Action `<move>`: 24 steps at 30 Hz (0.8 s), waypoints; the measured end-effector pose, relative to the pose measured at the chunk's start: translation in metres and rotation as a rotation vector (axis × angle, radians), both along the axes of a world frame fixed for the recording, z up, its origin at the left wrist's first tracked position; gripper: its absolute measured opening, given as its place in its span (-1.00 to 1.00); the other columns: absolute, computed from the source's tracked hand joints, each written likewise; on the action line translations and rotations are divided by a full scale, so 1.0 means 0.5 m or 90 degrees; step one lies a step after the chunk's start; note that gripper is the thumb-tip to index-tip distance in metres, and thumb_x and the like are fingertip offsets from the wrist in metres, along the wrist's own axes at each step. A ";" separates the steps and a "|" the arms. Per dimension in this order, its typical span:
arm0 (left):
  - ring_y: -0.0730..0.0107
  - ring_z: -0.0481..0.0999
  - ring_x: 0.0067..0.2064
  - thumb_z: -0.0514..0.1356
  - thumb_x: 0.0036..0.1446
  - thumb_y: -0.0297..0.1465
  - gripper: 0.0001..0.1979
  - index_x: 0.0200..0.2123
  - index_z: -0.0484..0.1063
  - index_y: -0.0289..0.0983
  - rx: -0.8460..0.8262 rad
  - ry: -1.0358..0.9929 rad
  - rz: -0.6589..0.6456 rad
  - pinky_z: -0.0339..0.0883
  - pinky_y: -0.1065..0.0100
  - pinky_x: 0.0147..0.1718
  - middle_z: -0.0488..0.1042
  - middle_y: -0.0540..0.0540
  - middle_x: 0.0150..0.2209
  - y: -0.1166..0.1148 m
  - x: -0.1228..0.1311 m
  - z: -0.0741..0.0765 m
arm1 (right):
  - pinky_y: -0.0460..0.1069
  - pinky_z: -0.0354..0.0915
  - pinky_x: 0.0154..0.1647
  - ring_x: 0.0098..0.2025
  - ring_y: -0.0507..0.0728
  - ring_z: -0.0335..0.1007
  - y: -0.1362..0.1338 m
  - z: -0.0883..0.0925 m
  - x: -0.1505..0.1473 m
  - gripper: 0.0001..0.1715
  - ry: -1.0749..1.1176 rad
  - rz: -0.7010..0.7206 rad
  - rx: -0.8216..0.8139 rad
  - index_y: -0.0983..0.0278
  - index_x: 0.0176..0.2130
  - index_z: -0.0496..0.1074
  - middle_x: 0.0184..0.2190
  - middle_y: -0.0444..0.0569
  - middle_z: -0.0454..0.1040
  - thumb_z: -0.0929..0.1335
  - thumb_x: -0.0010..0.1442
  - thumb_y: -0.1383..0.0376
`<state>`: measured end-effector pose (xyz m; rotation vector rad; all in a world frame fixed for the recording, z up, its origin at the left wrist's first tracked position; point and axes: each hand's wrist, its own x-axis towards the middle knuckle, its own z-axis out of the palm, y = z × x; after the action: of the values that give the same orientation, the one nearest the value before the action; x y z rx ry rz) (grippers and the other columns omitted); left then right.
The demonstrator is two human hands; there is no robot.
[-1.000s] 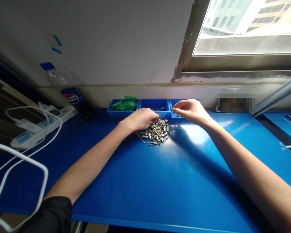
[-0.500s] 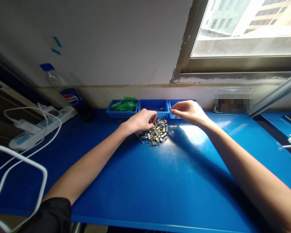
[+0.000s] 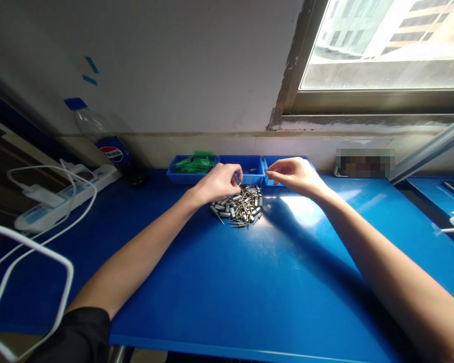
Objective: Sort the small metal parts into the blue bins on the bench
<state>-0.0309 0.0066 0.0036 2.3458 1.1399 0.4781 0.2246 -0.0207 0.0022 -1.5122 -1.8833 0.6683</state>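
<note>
A heap of small metal rivets and sleeves (image 3: 240, 207) lies on the blue table (image 3: 249, 282), just in front of three blue bins. My left hand (image 3: 219, 182) hovers over the heap's left rear edge, fingers curled in a pinch on something too small to make out. My right hand (image 3: 293, 174) is at the front of the right bin (image 3: 269, 162), thumb and forefinger pinched together toward the left; what they hold is too small to see. The middle bin (image 3: 245, 165) holds a small metal piece. The left bin (image 3: 191, 166) holds green plastic parts.
A cola bottle (image 3: 102, 133) stands at the back left by the wall. A white power strip (image 3: 66, 196) with white cables (image 3: 30, 252) lies at the left. A window sill runs behind the bins; a metal bar slants at the right.
My left hand has lifted off the heap and drawn back toward the middle bin, uncovering the heap's left side. My right hand has stayed at the right bin, its pinch tighter.
</note>
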 end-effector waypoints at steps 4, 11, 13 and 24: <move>0.42 0.56 -0.39 0.23 0.07 -0.52 -0.79 -0.17 0.44 -0.27 0.033 -0.062 -0.069 0.33 0.45 -0.39 0.59 -0.01 -0.40 -0.004 -0.005 0.029 | 0.01 0.50 -0.25 -0.31 0.18 0.63 -0.005 0.007 -0.003 -0.70 0.023 0.014 -0.020 0.31 -0.21 0.67 -0.33 0.06 0.69 0.47 0.18 0.14; 0.43 0.59 -0.38 0.33 0.04 -0.48 -0.69 -0.13 0.38 -0.26 -0.020 -0.155 -0.099 0.45 0.45 -0.33 0.59 0.00 -0.37 -0.014 0.005 0.023 | -0.02 0.44 -0.32 -0.34 0.13 0.58 -0.009 0.010 -0.003 -0.72 0.131 0.064 -0.138 0.28 -0.15 0.64 -0.35 0.01 0.67 0.47 0.19 0.16; 0.44 0.60 -0.38 0.35 0.01 -0.49 -0.67 -0.13 0.40 -0.27 -0.024 -0.181 -0.099 0.49 0.44 -0.30 0.58 0.01 -0.37 -0.013 0.007 0.017 | -0.01 0.45 -0.31 -0.35 0.12 0.57 -0.008 0.010 -0.002 -0.71 0.139 0.071 -0.157 0.27 -0.15 0.64 -0.36 0.00 0.66 0.49 0.18 0.15; 0.50 0.56 -0.40 0.44 -0.04 -0.52 -0.60 -0.18 0.33 -0.26 0.085 -0.212 -0.087 0.44 0.53 -0.41 0.47 0.06 -0.37 -0.014 0.018 0.008 | 0.07 0.52 -0.17 -0.27 0.16 0.59 -0.018 0.012 -0.016 -0.54 0.212 0.128 -0.250 0.25 -0.07 0.64 -0.30 0.03 0.67 0.58 0.09 0.07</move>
<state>-0.0221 -0.0006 0.0077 2.3217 0.8101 0.8783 0.2167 -0.0296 0.0084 -1.3375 -1.7234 1.3587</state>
